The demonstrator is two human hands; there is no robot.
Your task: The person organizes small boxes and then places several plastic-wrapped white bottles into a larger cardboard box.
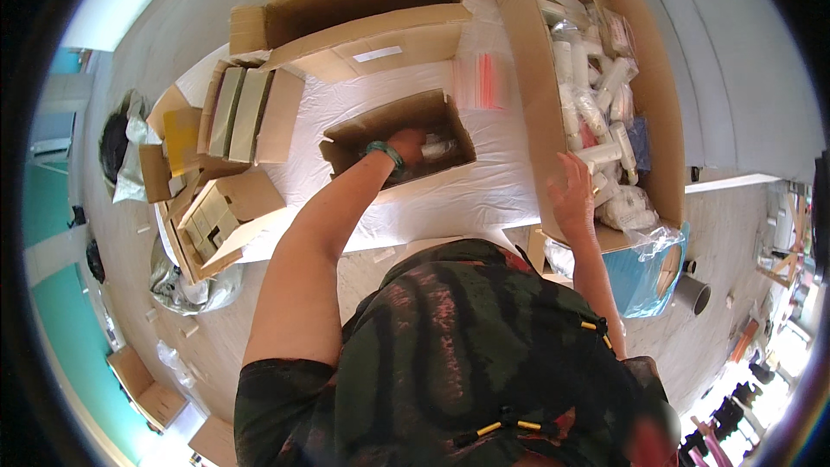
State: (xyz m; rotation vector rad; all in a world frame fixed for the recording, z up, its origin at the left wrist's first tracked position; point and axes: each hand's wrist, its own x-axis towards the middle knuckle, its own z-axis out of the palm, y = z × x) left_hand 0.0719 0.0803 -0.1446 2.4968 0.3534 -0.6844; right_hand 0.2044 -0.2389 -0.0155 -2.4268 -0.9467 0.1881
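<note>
My left hand point(406, 146), with a green band point(386, 154) round its wrist, reaches down into a small open cardboard box point(441, 175) on the white-covered table. Its fingers bend downward in shadow against a whitish, clear-wrapped item point(439, 150); whether they grip it is hidden. At the near left wall of a large cardboard box point(529, 121), my right hand point(571, 197) hangs with fingers apart and nothing visible in it. Next to these fingers lie white bottles point(598, 156) in clear plastic, among several more filling the large box.
A big open carton point(367, 0) stands at the back. Pink-edged sheets point(480, 81) lie on the white table cover point(510, 182). To the left are a carton with two long inner boxes point(251, 117) and one holding small boxes point(207, 223). A blue plastic-wrapped bundle point(653, 281) sits below the large box.
</note>
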